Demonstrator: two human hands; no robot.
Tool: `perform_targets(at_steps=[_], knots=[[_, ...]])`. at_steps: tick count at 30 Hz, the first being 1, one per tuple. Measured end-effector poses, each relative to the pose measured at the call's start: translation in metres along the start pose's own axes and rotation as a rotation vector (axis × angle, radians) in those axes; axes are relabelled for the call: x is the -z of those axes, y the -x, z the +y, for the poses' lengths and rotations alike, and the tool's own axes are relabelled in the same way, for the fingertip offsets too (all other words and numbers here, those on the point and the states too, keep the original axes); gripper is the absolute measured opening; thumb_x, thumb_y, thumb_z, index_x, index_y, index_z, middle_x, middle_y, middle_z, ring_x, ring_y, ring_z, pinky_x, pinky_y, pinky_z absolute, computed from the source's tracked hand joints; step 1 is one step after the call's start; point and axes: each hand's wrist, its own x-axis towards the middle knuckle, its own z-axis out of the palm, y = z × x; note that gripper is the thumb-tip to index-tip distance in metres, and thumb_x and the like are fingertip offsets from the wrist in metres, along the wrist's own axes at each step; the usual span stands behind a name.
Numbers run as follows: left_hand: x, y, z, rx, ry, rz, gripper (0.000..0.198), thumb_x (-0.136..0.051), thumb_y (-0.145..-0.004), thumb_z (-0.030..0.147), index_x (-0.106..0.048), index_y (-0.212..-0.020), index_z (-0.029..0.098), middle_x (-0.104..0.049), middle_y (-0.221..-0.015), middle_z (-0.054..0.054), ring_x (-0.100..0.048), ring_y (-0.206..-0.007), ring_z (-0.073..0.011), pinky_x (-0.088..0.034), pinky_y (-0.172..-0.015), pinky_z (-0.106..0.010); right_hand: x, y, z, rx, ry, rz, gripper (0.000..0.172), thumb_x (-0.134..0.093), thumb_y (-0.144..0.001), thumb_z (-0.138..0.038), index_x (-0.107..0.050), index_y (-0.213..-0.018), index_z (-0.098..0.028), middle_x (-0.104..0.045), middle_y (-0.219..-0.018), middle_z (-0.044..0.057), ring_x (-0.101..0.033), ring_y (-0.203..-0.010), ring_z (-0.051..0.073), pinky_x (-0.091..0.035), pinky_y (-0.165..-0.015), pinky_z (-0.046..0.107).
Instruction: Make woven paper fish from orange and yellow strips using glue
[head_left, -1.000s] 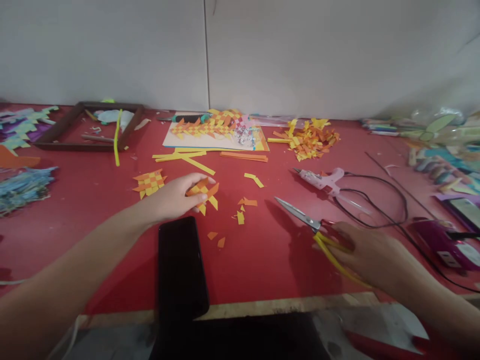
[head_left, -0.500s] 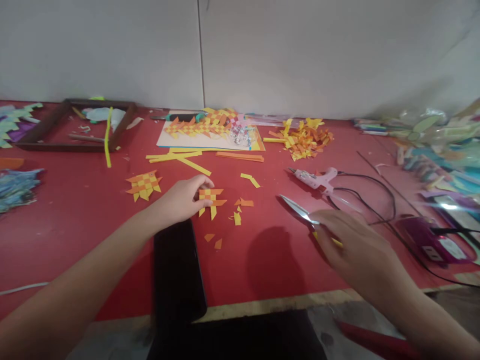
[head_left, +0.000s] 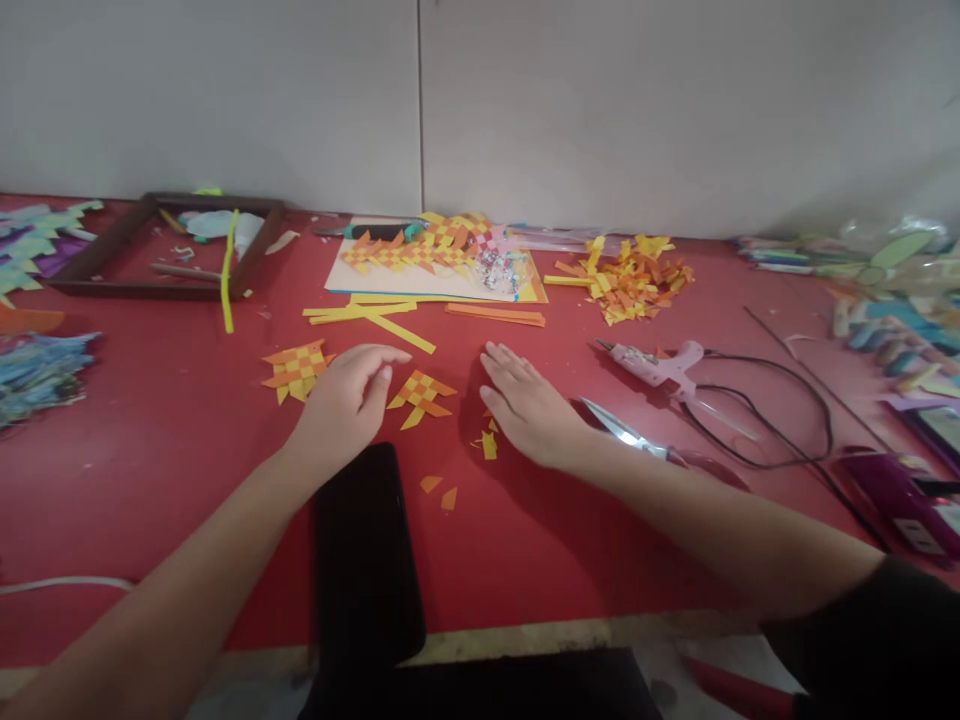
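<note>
On the red table point(head_left: 525, 540), a small woven paper fish point(head_left: 422, 393) in yellow and orange lies just right of my left hand point(head_left: 347, 398), whose fingers are apart and hold nothing. Partly behind that hand rests another woven paper fish point(head_left: 294, 368). My right hand point(head_left: 527, 403) lies flat with its fingers stretched out, over small paper scraps point(head_left: 489, 444) that it partly hides. Past my right forearm are scissors point(head_left: 624, 428), their handles partly covered by the arm. Two orange offcuts point(head_left: 448, 498) sit nearer to me.
A black phone point(head_left: 367, 560) lies at the front edge. To the right are a pink glue gun point(head_left: 652, 366) with its cord and a purple power socket block point(head_left: 896, 500). Farther back are paper strips point(head_left: 375, 311), a heap of paper pieces point(head_left: 634, 280) and a brown frame point(head_left: 135, 289).
My right hand has put the scissors down on the table and moved left to the scraps. My left hand has let go of the woven paper fish and shifted slightly away.
</note>
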Motion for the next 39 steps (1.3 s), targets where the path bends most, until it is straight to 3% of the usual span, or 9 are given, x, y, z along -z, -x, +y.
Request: perform_targets(at_steps=[5,8,11,14,21,24,28,34,39], knots=[[-0.001,0.002,0.000,0.041,0.021,0.057,0.029,-0.041,-0.099,0.029,-0.066,-0.109,0.019,-0.072,-0.108,-0.005,-0.066,-0.099,-0.0216,-0.052,-0.087,-0.034,-0.010,0.052,-0.020,0.223,-0.204,0.119,0.048,-0.031,-0.101,-0.026,-0.046,-0.144,-0.009,-0.051,-0.148,0.014,-0.041,-0.143,0.020,-0.036,-0.119,0.043],[-0.001,0.005,0.003,0.040,0.018,0.046,0.027,-0.043,-0.098,0.030,-0.066,-0.109,0.021,-0.072,-0.108,-0.004,-0.066,-0.101,-0.0216,-0.052,-0.084,-0.032,-0.010,0.068,-0.018,0.189,-0.189,0.223,0.046,-0.036,-0.100,-0.024,-0.048,-0.141,-0.008,-0.050,-0.148,0.016,-0.037,-0.145,0.022,-0.039,-0.117,0.046],[-0.001,0.006,0.006,0.030,0.021,0.033,0.027,-0.043,-0.098,0.029,-0.067,-0.108,0.022,-0.072,-0.108,-0.004,-0.066,-0.103,-0.0219,-0.053,-0.085,-0.033,-0.011,0.076,-0.019,0.102,-0.062,0.156,0.053,-0.040,-0.098,-0.027,-0.042,-0.144,-0.002,-0.042,-0.152,0.021,-0.032,-0.147,0.029,-0.037,-0.117,0.053],[-0.002,0.007,0.006,0.018,0.023,0.031,0.027,-0.042,-0.098,0.028,-0.066,-0.107,0.020,-0.073,-0.107,-0.005,-0.067,-0.102,-0.0219,-0.053,-0.085,-0.033,-0.016,0.082,-0.030,0.187,0.004,0.032,0.056,-0.039,-0.098,-0.025,-0.036,-0.148,-0.001,-0.037,-0.156,0.020,-0.027,-0.149,0.029,-0.034,-0.119,0.053],[-0.004,0.006,0.006,-0.020,0.017,0.043,0.026,-0.043,-0.099,0.027,-0.066,-0.106,0.020,-0.073,-0.106,-0.005,-0.067,-0.102,-0.0216,-0.052,-0.088,-0.034,-0.021,0.071,-0.053,0.425,0.035,-0.077,0.054,-0.038,-0.100,-0.026,-0.037,-0.150,-0.007,-0.030,-0.159,0.017,-0.022,-0.150,0.029,-0.029,-0.121,0.048],[-0.003,0.006,0.007,-0.011,0.015,0.047,0.025,-0.043,-0.098,0.027,-0.066,-0.106,0.020,-0.073,-0.106,-0.005,-0.067,-0.101,-0.0217,-0.052,-0.087,-0.034,-0.020,0.066,-0.048,0.531,0.046,-0.115,0.046,-0.038,-0.100,-0.024,-0.047,-0.145,-0.015,-0.041,-0.156,0.007,-0.031,-0.147,0.028,-0.032,-0.120,0.048],[-0.003,0.006,0.006,-0.004,0.016,0.040,0.026,-0.043,-0.098,0.028,-0.067,-0.105,0.021,-0.073,-0.105,-0.005,-0.067,-0.101,-0.0224,-0.052,-0.087,-0.035,-0.016,0.067,-0.036,0.644,-0.015,-0.007,0.041,-0.034,-0.098,-0.009,-0.060,-0.130,-0.007,-0.061,-0.139,0.008,-0.053,-0.132,0.021,-0.043,-0.115,0.034],[-0.003,0.006,0.006,0.019,0.040,0.034,0.027,-0.043,-0.098,0.030,-0.066,-0.105,0.021,-0.073,-0.106,-0.005,-0.067,-0.101,-0.0227,-0.052,-0.087,-0.036,-0.015,0.064,-0.027,0.677,-0.111,0.175,0.037,-0.035,-0.098,-0.007,-0.070,-0.112,-0.007,-0.074,-0.114,0.012,-0.066,-0.111,0.019,-0.052,-0.105,0.035],[-0.004,0.006,0.007,0.028,0.051,0.042,0.027,-0.042,-0.098,0.031,-0.066,-0.105,0.021,-0.073,-0.105,-0.005,-0.067,-0.101,-0.0225,-0.053,-0.087,-0.035,-0.019,0.057,-0.026,0.577,-0.285,0.133,0.039,-0.035,-0.097,-0.008,-0.073,-0.105,-0.015,-0.075,-0.109,0.010,-0.068,-0.106,0.019,-0.056,-0.098,0.041]])
